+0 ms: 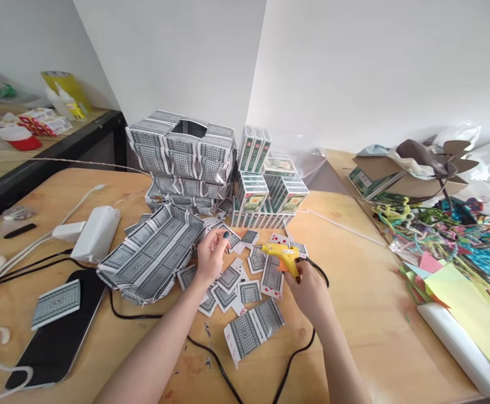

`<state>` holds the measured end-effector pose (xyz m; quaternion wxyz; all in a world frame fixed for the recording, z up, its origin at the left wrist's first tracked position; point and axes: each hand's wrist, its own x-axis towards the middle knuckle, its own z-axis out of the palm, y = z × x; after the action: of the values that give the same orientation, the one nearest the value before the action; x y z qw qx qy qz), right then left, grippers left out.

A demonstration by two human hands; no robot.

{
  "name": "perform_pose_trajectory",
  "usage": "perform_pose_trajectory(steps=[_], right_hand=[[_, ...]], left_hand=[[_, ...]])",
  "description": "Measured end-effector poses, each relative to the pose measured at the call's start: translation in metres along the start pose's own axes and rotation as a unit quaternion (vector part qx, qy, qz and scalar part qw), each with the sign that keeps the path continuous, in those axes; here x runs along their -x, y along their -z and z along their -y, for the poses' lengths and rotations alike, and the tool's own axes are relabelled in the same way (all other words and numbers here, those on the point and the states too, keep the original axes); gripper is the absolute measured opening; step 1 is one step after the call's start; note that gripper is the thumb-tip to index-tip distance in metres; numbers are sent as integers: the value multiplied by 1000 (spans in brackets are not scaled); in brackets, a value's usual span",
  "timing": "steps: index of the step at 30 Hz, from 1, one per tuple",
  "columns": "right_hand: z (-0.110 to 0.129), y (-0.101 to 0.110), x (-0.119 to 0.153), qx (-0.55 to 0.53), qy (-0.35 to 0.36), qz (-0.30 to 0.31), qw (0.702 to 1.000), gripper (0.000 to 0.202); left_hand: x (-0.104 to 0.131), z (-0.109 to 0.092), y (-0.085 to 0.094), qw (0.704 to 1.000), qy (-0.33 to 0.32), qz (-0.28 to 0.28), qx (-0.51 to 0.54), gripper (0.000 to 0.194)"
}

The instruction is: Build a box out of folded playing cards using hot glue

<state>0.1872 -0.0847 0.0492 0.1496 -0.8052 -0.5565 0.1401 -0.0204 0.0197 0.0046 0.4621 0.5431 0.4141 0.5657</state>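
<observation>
Yellow plastic, moulded into a pistol shape, forms the glue gun (pixel 286 253) in the person's right hand (pixel 310 292), whose fingers are clamped on its handle. Its nozzle points left, over loose playing cards (pixel 228 279) spread on the tabletop (pixel 354 314). The left hand (pixel 212 255) is raised near the nozzle, fingers curled and tips close together; whether they pinch anything thin cannot be told.

The cards are smooth and flat, their grey-patterned backs edged in white, with a few red pips showing. Nearest the person, a joined card strip (pixel 255 330) lies creased and slightly bent. Left of the left hand, an open card tray (pixel 156 247) has raised, layered walls and a ribbed, uneven rim. Behind it rises a bulky card structure (pixel 186 151), with scalloped faces and a dark opening in its top. Beside that, glossy green-and-white card boxes (pixel 253 202) are stacked in squared blocks.

Bare wood stretches between the right hand and the coloured paper (pixel 467 297) near the right edge. On the left, room is tighter: a white adapter (pixel 97 233) and a black slab (pixel 55 331) sit close to the tray. Black cord (pixel 215 359) loops across the wood in front.
</observation>
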Motion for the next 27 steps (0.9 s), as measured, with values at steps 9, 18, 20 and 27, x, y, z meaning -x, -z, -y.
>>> perform_pose_trajectory(steps=[9,18,20,27], right_hand=[[-90,16,-22,-33,-282,-114,952,46],[-120,27,-48,76,-200,44,976,38],[-123,46,-73,131,-202,47,969,42],[-120,62,-172,240,-75,-9,968,38]], left_hand=[[1,4,0,1000,7,13,-14,18],[5,7,2,997,7,47,-55,18],[5,6,2,996,2,54,-65,18],[8,-1,-1,986,-22,91,-140,21]])
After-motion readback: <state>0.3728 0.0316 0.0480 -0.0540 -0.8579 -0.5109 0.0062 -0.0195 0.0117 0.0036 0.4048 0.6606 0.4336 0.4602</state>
